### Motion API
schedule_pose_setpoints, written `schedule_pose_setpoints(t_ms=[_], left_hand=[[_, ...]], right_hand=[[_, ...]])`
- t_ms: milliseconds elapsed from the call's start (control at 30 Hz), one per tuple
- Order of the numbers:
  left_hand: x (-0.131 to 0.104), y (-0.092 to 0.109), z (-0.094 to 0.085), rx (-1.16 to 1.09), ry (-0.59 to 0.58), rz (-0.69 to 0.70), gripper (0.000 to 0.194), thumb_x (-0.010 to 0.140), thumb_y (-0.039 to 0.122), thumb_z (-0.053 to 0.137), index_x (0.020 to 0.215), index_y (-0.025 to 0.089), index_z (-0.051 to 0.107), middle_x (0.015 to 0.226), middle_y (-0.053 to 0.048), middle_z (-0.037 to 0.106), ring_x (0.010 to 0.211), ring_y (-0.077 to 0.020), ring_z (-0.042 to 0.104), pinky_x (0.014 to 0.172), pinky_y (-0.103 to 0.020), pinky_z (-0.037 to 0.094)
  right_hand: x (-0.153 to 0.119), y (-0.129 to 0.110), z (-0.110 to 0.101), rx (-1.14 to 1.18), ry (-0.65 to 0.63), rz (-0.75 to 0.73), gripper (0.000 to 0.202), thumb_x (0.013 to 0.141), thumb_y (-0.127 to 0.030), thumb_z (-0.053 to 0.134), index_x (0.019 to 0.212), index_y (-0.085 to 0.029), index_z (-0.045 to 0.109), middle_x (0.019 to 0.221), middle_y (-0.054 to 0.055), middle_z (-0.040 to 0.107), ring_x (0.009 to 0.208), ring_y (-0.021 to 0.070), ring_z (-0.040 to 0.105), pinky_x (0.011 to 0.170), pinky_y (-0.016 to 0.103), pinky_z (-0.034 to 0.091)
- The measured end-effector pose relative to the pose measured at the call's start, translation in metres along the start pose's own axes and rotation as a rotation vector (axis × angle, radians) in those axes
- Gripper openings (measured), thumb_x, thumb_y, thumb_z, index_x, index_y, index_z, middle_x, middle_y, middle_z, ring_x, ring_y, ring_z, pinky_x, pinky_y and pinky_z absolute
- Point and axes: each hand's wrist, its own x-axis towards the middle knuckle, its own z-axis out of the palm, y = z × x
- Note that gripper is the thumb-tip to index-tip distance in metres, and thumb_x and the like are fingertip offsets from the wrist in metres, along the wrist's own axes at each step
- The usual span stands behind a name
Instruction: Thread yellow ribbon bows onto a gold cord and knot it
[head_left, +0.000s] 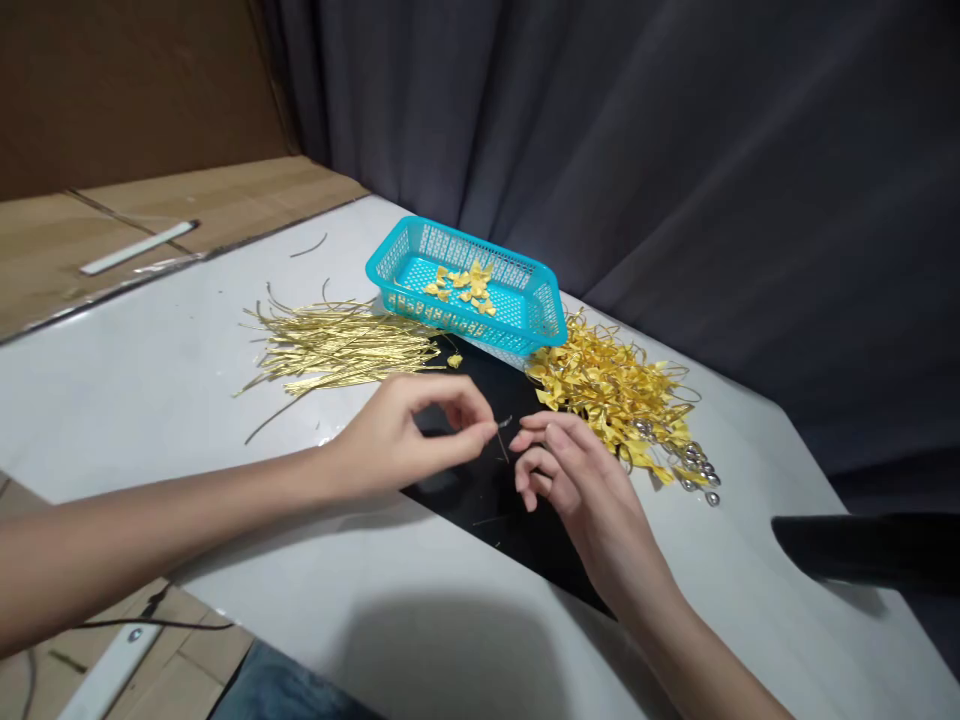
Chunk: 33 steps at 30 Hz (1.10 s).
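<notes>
My left hand pinches a short thin cord between thumb and forefinger, above a black mat; a small dark or shiny bit shows at the cord's top. Just to the right, my right hand has its fingers curved and apart, with nothing visible in them. Gold cords lie in a bundle beyond my left hand. A blue basket holds several yellow bows. Behind my right hand is a heap of yellow bows with cord loops.
Several small silvery round pieces lie at the heap's right end. One small yellow piece is on the mat. A black object juts in from the right. Dark curtains hang behind the white table.
</notes>
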Motion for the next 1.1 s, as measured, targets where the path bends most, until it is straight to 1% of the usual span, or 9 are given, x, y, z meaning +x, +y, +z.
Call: schedule_pose_setpoints(t_ms=[100,167,233,333,467,567,733,933,1100], left_hand=[[0.005,0.012,-0.012,0.026,0.106,0.064,0.008,0.083,0.013,0.063,0.076,0.016,0.066,0.072,0.003,0.066,0.068,-0.0116,0.059,0.067,-0.021,0.047],[0.003,0.022,-0.020,0.063,0.149,0.096,0.008,0.082,0.013,0.064,0.076,0.017,0.066,0.073,0.003,0.066,0.070,-0.0125,0.060,0.068,-0.023,0.048],[-0.006,0.032,-0.027,0.101,0.194,0.119,0.009,0.083,0.014,0.064,0.075,0.019,0.066,0.074,0.004,0.066,0.072,-0.0131,0.061,0.069,-0.023,0.049],[-0.031,0.039,-0.036,0.123,0.295,0.088,0.011,0.084,0.016,0.064,0.075,0.022,0.066,0.072,0.006,0.066,0.070,-0.0129,0.061,0.067,-0.022,0.049],[-0.077,0.029,-0.045,0.121,0.405,-0.032,0.010,0.082,0.017,0.067,0.074,0.024,0.068,0.071,0.005,0.066,0.066,-0.0127,0.059,0.062,-0.020,0.049],[-0.106,0.015,-0.049,0.082,0.431,-0.095,0.010,0.082,0.018,0.068,0.073,0.023,0.068,0.071,0.005,0.067,0.066,-0.0115,0.060,0.059,-0.016,0.048],[-0.131,0.002,-0.041,0.049,0.335,-0.242,0.012,0.083,0.025,0.066,0.072,0.022,0.067,0.070,0.001,0.068,0.065,-0.0142,0.061,0.058,-0.018,0.048],[-0.133,0.001,-0.022,-0.049,0.178,-0.295,0.014,0.086,0.020,0.059,0.073,0.023,0.066,0.069,0.003,0.066,0.065,-0.0119,0.061,0.061,-0.017,0.045],[-0.125,0.003,-0.013,-0.099,0.151,-0.342,0.014,0.086,0.020,0.059,0.075,0.023,0.066,0.071,0.002,0.066,0.067,-0.0125,0.060,0.062,-0.019,0.044]], right_hand=[[-0.010,-0.005,0.011,-0.222,-0.010,-0.068,0.020,0.087,-0.040,0.064,0.093,-0.021,0.061,0.078,-0.001,0.060,0.058,0.0106,0.051,0.052,0.022,0.040],[-0.021,-0.002,0.023,-0.441,-0.124,-0.073,0.013,0.086,-0.032,0.065,0.090,-0.021,0.062,0.075,-0.002,0.057,0.060,0.0116,0.049,0.055,0.023,0.039],[-0.034,0.006,0.036,-0.660,-0.301,-0.071,0.016,0.081,-0.026,0.072,0.093,-0.021,0.063,0.083,0.000,0.058,0.068,0.0144,0.052,0.061,0.025,0.040],[-0.048,0.021,0.055,-0.864,-0.436,-0.109,0.033,0.077,-0.020,0.077,0.104,-0.019,0.058,0.106,0.005,0.057,0.094,0.0227,0.054,0.079,0.032,0.043],[-0.056,0.036,0.068,-0.979,-0.413,-0.130,0.018,0.086,-0.013,0.065,0.101,-0.018,0.056,0.104,0.007,0.055,0.098,0.0252,0.052,0.087,0.038,0.040],[-0.058,0.041,0.070,-0.992,-0.415,-0.136,0.010,0.090,-0.009,0.058,0.089,-0.019,0.057,0.099,0.005,0.056,0.094,0.0233,0.052,0.085,0.038,0.039],[-0.057,0.044,0.065,-0.798,-0.358,-0.180,0.012,0.091,-0.008,0.053,0.087,-0.019,0.056,0.095,0.005,0.056,0.093,0.0215,0.053,0.085,0.035,0.039],[-0.049,0.025,0.058,-0.515,-0.223,-0.113,0.011,0.096,-0.027,0.052,0.087,-0.021,0.058,0.086,0.002,0.063,0.083,0.0182,0.060,0.076,0.029,0.043],[-0.043,0.004,0.058,-0.411,-0.206,-0.118,0.009,0.090,-0.027,0.063,0.083,-0.022,0.065,0.079,0.000,0.067,0.077,0.0166,0.062,0.072,0.027,0.045]])
